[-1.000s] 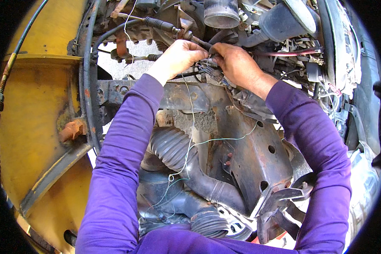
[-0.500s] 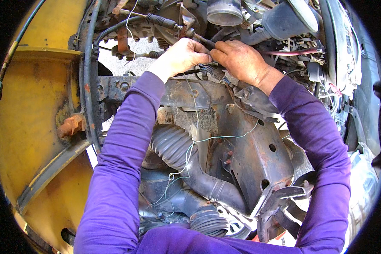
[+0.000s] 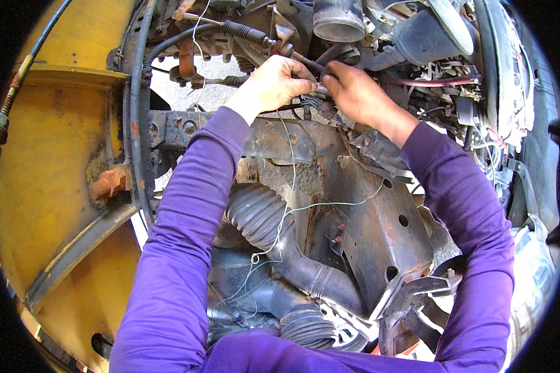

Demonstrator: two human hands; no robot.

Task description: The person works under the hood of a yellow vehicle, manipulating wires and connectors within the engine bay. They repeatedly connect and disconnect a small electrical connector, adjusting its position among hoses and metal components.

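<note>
My left hand (image 3: pixel 279 84) is closed, thumb and fingers pinched together on a dark wire bundle (image 3: pixel 320 107). Loose grey wire ends fan out just below the fingertips. Close by on the right, my right hand (image 3: pixel 359 94) curls its fingers at the same bundle; its fingertips are turned away, so what they grip is hidden. A short greyish sleeve-like section (image 3: pixel 322 91) shows between the two hands. Just beyond them runs a black cable with a ribbed rubber boot (image 3: pixel 246 31). Purple sleeves cover both my forearms.
A rusty frame crossmember (image 3: pixel 274 138) lies below my hands. Nearer are a ribbed black air hose (image 3: pixel 255 214) and a thin pale-green wire (image 3: pixel 330 203). A yellow metal panel (image 3: pixel 62 137) stands left; an open round duct (image 3: pixel 338 25) and a grey funnel-shaped part (image 3: pixel 423 38) sit beyond.
My right hand has turned and its fingers have curled in more, uncovering the greyish section between the hands. My left hand keeps its pinch. The whole view has shifted slightly.
</note>
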